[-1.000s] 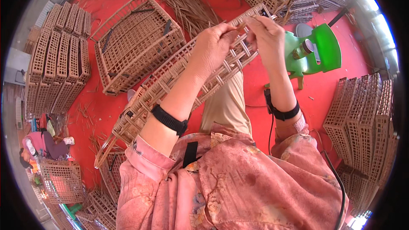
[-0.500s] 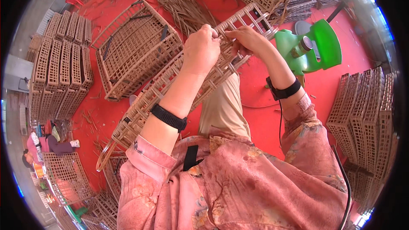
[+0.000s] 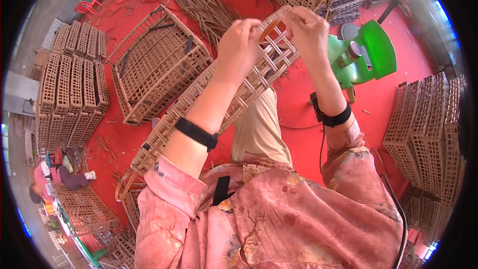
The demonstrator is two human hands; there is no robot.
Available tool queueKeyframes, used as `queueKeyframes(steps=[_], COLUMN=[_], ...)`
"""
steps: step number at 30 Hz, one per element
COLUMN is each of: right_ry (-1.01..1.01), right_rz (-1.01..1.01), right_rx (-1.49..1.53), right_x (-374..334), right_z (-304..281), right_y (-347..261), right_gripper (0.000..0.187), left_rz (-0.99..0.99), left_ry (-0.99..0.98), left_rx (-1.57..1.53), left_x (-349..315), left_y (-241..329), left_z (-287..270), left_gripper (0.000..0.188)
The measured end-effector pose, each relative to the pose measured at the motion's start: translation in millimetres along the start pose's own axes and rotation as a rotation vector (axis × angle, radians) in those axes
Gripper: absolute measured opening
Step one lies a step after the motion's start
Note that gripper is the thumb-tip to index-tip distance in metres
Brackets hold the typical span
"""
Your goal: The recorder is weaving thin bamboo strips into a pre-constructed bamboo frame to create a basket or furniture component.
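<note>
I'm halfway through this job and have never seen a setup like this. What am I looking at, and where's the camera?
There's no machine here: the grip is a person's own bare hands. The view comes from a fisheye camera on their head, looking down, so straight edges bend near the rim. The right hand seems to pinch a thin brown strip; the left hand is at the long woven frame, but its fingers hide exactly what it holds. On the red floor are a woven basket, loose strips and a green chair bearing a jar.
</note>
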State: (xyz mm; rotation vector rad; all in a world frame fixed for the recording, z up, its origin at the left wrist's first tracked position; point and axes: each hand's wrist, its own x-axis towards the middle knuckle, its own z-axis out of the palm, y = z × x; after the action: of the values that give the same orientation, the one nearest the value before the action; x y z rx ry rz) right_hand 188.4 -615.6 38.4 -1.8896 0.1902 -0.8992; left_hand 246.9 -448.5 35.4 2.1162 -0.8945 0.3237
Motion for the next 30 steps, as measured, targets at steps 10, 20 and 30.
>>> queueKeyframes(steps=[10, 20, 30], right_ry=[-0.372, -0.676, -0.312], right_rz=[0.309, 0.661, 0.587], right_rx=[-0.351, -0.166, 0.286], right_x=[21.0, 45.0, 24.3], right_z=[-3.8, -6.6, 9.4], right_y=[53.8, 67.1, 73.5], right_gripper=[0.034, 0.030, 0.027], left_rz=[-0.341, -0.291, -0.219], left_ry=[-0.155, -0.188, -0.234], left_rx=[-0.101, 0.114, 0.067], left_x=[26.0, 39.6, 41.8], left_y=[-10.9, -3.9, -10.4], left_z=[17.7, 27.6, 44.9], left_gripper=[0.020, 0.017, 0.019])
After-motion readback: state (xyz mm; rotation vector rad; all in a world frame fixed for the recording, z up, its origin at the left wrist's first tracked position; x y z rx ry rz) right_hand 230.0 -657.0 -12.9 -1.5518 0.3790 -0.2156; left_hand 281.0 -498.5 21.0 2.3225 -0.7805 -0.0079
